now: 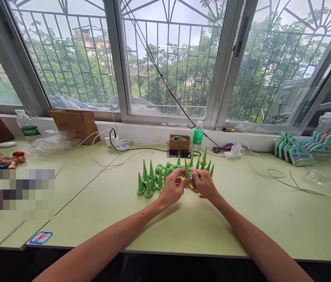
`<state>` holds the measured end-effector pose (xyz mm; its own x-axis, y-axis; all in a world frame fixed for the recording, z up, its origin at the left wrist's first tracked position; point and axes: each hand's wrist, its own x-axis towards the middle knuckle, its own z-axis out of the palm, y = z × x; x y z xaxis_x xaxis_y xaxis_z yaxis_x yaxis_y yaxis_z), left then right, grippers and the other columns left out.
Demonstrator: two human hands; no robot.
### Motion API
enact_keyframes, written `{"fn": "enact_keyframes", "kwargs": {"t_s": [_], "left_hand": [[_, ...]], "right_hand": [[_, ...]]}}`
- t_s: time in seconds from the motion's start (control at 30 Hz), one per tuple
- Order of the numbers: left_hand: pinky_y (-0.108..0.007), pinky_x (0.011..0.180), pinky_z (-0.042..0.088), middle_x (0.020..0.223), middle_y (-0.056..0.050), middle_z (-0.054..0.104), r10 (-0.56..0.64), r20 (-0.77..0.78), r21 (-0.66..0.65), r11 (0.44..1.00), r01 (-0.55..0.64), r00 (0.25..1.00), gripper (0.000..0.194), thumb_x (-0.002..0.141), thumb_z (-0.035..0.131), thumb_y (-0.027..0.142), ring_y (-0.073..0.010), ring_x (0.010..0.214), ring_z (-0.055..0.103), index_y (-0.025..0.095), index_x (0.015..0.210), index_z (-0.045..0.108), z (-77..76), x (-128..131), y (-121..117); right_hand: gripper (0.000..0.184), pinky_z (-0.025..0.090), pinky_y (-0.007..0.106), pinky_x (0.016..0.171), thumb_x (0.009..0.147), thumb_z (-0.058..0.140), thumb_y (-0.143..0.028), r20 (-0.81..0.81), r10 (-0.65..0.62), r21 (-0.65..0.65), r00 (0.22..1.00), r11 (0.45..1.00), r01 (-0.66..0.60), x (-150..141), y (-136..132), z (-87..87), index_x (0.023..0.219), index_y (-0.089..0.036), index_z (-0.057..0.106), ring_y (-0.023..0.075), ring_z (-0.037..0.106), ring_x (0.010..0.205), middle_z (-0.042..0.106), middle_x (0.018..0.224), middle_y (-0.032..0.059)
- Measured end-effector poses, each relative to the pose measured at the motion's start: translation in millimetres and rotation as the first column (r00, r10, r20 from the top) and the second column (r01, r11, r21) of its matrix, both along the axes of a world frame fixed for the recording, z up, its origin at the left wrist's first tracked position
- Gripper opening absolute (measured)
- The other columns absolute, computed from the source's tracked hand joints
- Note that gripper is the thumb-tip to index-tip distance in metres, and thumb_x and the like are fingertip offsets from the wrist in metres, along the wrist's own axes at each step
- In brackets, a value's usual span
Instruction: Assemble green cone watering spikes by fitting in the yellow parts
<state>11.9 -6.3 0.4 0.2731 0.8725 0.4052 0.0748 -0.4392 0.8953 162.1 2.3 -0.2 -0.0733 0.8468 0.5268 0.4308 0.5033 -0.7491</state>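
Observation:
A green plastic cone-shaped spike points upward between my two hands, over the middle of the table. My left hand has its thumb and fingers closed around the spike's lower part. From the other side, my right hand pinches at the same piece; its fingertips are partly hidden. Several like green spikes stand upright on the left, and more stand behind my hands. Ridged green pieces lie among them. Small yellow pieces lie beneath and between my hands, partly covered.
Behind the spikes are a small cardboard box and a green-labelled bottle. White cables cross the pale green table. Teal plastic items stand at right; a larger carton stands under the window at left.

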Motion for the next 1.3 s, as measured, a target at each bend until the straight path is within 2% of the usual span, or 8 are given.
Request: {"fn": "enact_keyframes", "kwargs": {"t_s": [0.1,0.3,0.5,0.57,0.67,0.8,1.07,1.3], "left_hand": [[-0.022,0.045,0.041,0.102,-0.006,0.060,0.029,-0.027,0.055,0.998,-0.028,0.999,0.026,0.083,0.059,0.040,-0.0073,0.052,0.048,0.020,0.100,0.059,0.0,0.8,-0.4],[-0.021,0.046,0.041,0.104,-0.006,0.059,0.095,-0.075,0.087,0.992,-0.088,0.993,0.029,0.086,0.056,0.042,-0.0055,0.049,0.048,0.020,0.104,0.056,0.3,1.0,-0.9],[-0.020,0.036,0.036,0.095,-0.003,0.056,0.137,-0.020,-0.018,0.990,-0.138,0.990,0.038,0.084,0.057,0.050,-0.0036,0.040,0.047,0.020,0.104,0.048,-2.7,2.3,2.5],[-0.020,0.034,0.035,0.086,-0.001,0.055,0.117,0.026,-0.096,0.989,-0.114,0.993,0.039,0.084,0.054,0.055,-0.0048,0.038,0.047,0.019,0.095,0.048,-4.0,2.7,5.1],[-0.021,0.033,0.034,0.068,0.001,0.052,0.015,0.082,-0.250,0.968,0.006,0.997,0.047,0.085,0.046,0.062,-0.0066,0.036,0.046,0.016,0.075,0.049,-4.3,2.7,8.2],[-0.021,0.035,0.035,0.067,-0.002,0.054,-0.048,0.166,-0.399,0.910,0.111,0.985,0.052,0.084,0.046,0.064,-0.0072,0.037,0.048,0.014,0.068,0.051,-2.1,1.2,8.4],[-0.021,0.035,0.035,0.072,-0.002,0.056,-0.083,0.232,-0.419,0.891,0.177,0.969,0.048,0.080,0.056,0.062,-0.0073,0.040,0.049,0.015,0.077,0.053,-0.6,0.3,7.2],[-0.020,0.037,0.034,0.055,0.002,0.052,-0.091,0.239,-0.396,0.900,0.182,0.967,0.047,0.079,0.058,0.062,-0.0078,0.039,0.047,0.015,0.079,0.054,2.1,-0.9,7.1]], "right_hand": [[0.054,0.033,0.025,0.044,0.097,0.036,-0.046,0.001,-0.018,0.016,1.000,1.000,0.018,-0.3,1.7,-2.4,0.049,-0.021,0.039,0.0108,0.042,0.037,0.043,0.038,-0.0020],[0.049,0.032,0.024,0.045,0.097,0.037,-0.046,-0.032,-0.017,0.036,0.999,0.999,0.018,-2.6,3.0,-5.0,0.056,-0.020,0.041,0.0104,0.041,0.039,0.044,0.041,-0.0033],[0.046,0.031,0.022,0.044,0.098,0.034,-0.048,-0.093,-0.009,0.031,0.996,0.999,0.012,-0.8,1.9,-2.6,0.062,-0.021,0.039,0.0092,0.040,0.040,0.044,0.047,-0.0044],[0.044,0.031,0.022,0.046,0.098,0.033,-0.048,-0.080,-0.008,0.043,0.997,0.999,0.011,0.3,1.4,-1.5,0.064,-0.021,0.039,0.0092,0.041,0.042,0.046,0.049,-0.0042],[0.042,0.032,0.022,0.049,0.099,0.035,-0.046,-0.029,0.015,0.064,0.999,0.998,-0.013,0.9,0.7,-0.5,0.065,-0.020,0.040,0.0094,0.042,0.046,0.048,0.052,-0.0037],[0.041,0.032,0.022,0.049,0.098,0.037,-0.046,0.046,0.067,0.043,0.997,0.997,-0.069,0.2,0.7,-1.2,0.066,-0.020,0.040,0.0095,0.041,0.047,0.049,0.054,-0.0038],[0.040,0.033,0.022,0.050,0.098,0.036,-0.045,0.046,0.095,0.034,0.994,0.995,-0.096,0.8,2.0,-2.4,0.067,-0.021,0.040,0.0098,0.043,0.047,0.051,0.054,-0.0036],[0.040,0.033,0.022,0.046,0.098,0.035,-0.047,0.005,0.130,-0.006,0.992,0.992,-0.130,0.8,1.4,-2.4,0.067,-0.022,0.039,0.0098,0.042,0.043,0.050,0.050,-0.0045]]}}
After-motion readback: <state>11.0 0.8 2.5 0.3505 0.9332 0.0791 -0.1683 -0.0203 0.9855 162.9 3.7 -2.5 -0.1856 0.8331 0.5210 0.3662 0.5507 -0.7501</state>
